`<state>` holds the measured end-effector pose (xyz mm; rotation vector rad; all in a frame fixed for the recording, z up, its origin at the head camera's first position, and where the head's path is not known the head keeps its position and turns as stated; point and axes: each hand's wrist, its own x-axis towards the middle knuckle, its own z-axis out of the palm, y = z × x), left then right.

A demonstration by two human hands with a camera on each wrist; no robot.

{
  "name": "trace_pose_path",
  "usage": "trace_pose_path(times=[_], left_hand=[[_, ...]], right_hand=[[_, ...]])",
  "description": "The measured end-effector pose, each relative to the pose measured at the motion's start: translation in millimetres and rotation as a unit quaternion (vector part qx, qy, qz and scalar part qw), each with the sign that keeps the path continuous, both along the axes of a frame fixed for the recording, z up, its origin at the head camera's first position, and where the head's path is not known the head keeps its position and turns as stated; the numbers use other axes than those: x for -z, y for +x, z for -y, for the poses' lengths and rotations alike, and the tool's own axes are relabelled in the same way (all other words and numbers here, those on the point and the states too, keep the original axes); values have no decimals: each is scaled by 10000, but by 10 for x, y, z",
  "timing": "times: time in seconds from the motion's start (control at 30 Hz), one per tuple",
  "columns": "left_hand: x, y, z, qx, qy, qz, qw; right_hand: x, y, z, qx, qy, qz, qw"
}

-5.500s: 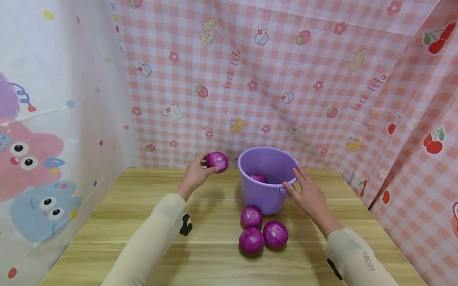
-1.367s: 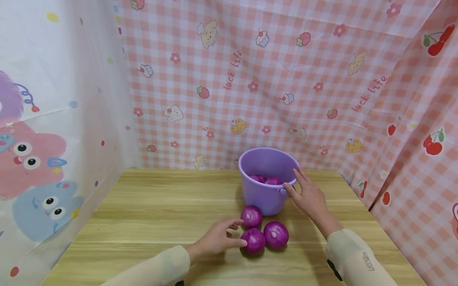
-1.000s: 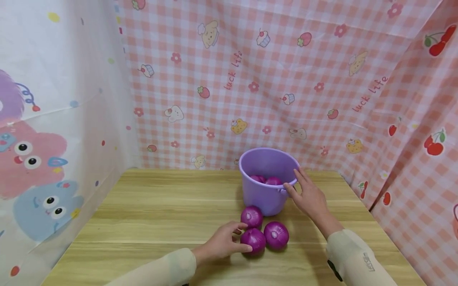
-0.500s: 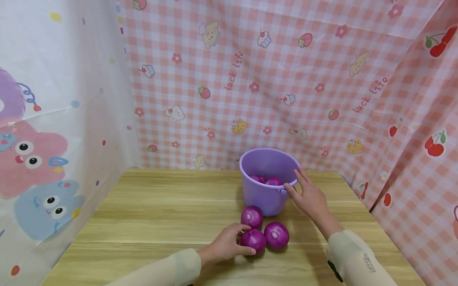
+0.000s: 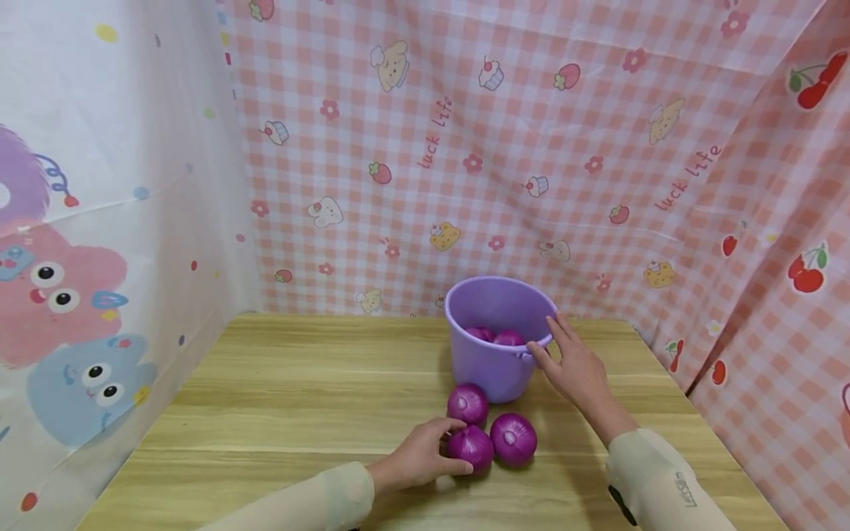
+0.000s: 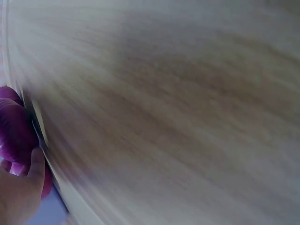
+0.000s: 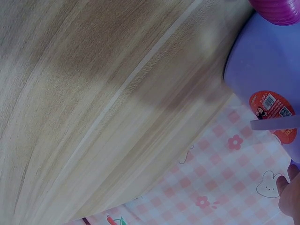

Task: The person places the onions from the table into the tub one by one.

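My left hand [image 5: 418, 456] holds the nearest-left red onion [image 5: 473, 448], thumb at its front and fingers behind; it still sits on the table. Touching or close beside it are a second onion [image 5: 467, 404], near the bucket's foot, and a third onion [image 5: 513, 439] to the right. The purple bucket [image 5: 488, 377] stands upright behind them, with onions [image 5: 509, 338] partly visible inside. On its right side, my right hand [image 5: 576, 372] grips the rim between thumb and fingers. In the left wrist view the held onion [image 6: 18, 133] is at the left edge, partly cut off.
A wooden table [image 5: 299, 383] carries everything. A pink checked cloth [image 5: 372, 221] hangs behind it and round the right, and a white printed cloth [image 5: 179, 295] hangs at the left. An orange label [image 7: 272, 105] and a handle strip [image 7: 276, 123] show on the bucket.
Another onion, earlier in my left hand, now lies in the bucket. That hand came down to the front onions and closed round one. My right hand stayed on the rim.
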<state>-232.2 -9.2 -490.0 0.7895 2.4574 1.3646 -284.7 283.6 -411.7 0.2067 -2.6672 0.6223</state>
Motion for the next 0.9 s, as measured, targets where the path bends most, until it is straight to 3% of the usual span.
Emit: trace_pose_path(times=[0.2, 0.37, 0.5, 0.9], left_hand=[[-18, 1, 32, -11, 76, 77, 9999], [-96, -14, 71, 44, 604, 144, 9981], [-236, -46, 96, 49, 922, 164, 9956], [-816, -180, 118, -325, 1003, -536, 9930]], right_hand=[[6, 8, 2, 4, -10, -42, 10000], [-1, 7, 4, 18, -19, -12, 10000], [-1, 0, 3, 20, -29, -25, 10000], [0, 8, 6, 10, -40, -31, 10000]])
